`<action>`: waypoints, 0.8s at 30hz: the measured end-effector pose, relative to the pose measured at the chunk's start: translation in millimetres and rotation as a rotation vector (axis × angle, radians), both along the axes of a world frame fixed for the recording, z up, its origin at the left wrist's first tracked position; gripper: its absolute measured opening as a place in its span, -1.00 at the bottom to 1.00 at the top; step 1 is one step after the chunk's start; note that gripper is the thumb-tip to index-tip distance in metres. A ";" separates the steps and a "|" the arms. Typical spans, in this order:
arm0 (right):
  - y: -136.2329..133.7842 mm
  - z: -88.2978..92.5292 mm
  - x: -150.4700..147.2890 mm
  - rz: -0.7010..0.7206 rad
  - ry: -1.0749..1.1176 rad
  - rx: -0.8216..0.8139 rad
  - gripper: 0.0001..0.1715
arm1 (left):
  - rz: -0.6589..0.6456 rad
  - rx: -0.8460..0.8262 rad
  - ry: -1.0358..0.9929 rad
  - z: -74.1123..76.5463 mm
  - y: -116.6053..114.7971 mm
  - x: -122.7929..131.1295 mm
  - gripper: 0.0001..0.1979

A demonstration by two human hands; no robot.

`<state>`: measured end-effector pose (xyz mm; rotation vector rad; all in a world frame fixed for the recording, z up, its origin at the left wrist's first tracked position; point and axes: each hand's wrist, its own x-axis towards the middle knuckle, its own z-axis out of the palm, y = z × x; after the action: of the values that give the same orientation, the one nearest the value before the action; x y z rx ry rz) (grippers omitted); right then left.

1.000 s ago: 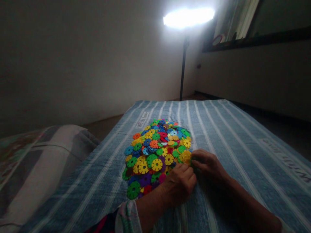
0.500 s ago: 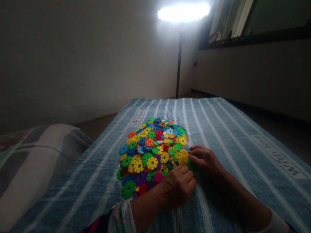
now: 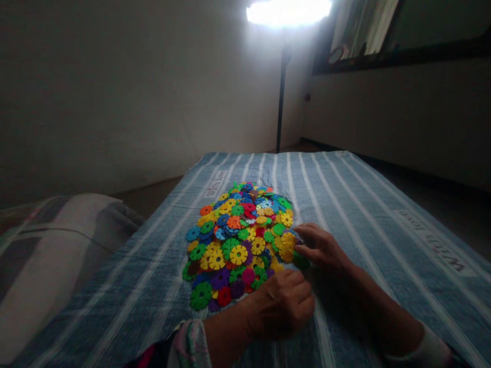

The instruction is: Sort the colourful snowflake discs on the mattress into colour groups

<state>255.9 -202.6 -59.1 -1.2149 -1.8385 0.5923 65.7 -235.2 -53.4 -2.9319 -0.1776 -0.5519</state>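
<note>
The discs (image 3: 243, 234) lie heaped on the tabletop (image 3: 356, 220), the left hand (image 3: 286, 305) at their near right edge, the right hand (image 3: 322, 248) on their right. Behind stands a lamp (image 3: 282, 82); left of the tabletop lies draped fabric (image 3: 72, 255).

A blue cloth (image 3: 356, 225) with white stripes covers the surface; lettering (image 3: 216, 184) by its far left corner reads "with love", and more lettering (image 3: 435, 243) runs near the right edge. Beyond the far edge stands a lamp (image 3: 289, 13), glowing white atop a dark pole (image 3: 281, 107), before a pale wall (image 3: 134, 92). Past the far right corner, higher up, is a dark-framed window (image 3: 364, 30), a round thing (image 3: 336, 55) at its bottom. Off the left edge lies grey-and-white fabric (image 3: 65, 255), a thin dark line across it.
</note>
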 end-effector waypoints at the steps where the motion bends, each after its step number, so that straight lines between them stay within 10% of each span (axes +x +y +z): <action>1: 0.5 -2.9 -1.2 0.005 -0.028 0.028 -0.59 | 0.004 0.001 0.007 0.2 -0.1 0.3 -0.82; 10: 1.8 -21.0 -19.2 -0.021 -0.198 0.212 -0.68 | 0.007 -0.036 0.000 -0.5 1.5 0.3 -0.81; 17: 1.4 -6.2 -14.8 0.015 0.201 -0.045 -0.87 | 0.011 -0.071 0.016 -2.2 3.4 0.2 -0.81; 24: 1.4 10.6 -14.8 -0.176 0.551 -0.300 -0.65 | -0.016 -0.101 0.022 -1.1 6.4 1.1 -0.83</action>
<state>241.1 -201.2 -48.5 -1.2337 -1.1984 1.0127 66.8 -228.8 -54.4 -3.0385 -0.1856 -0.5277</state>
